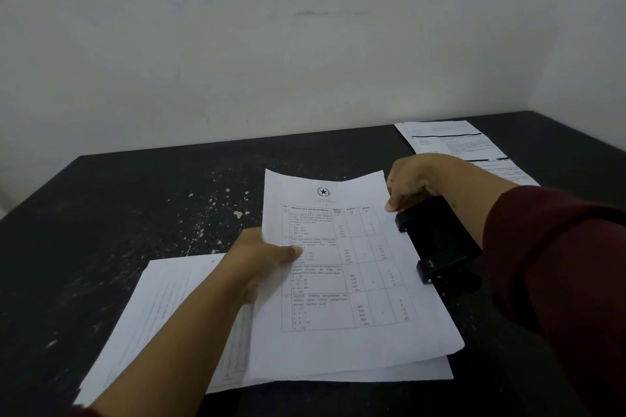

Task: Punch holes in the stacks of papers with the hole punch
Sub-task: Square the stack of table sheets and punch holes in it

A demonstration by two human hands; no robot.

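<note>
Paper stack meets the hole punch on the table. My left hand pinches its edge. My right hand grips the punch.

dim, flat indoor light | soft faint shadows | no glare | printed text blurred | wide-angle bending at edges
</note>
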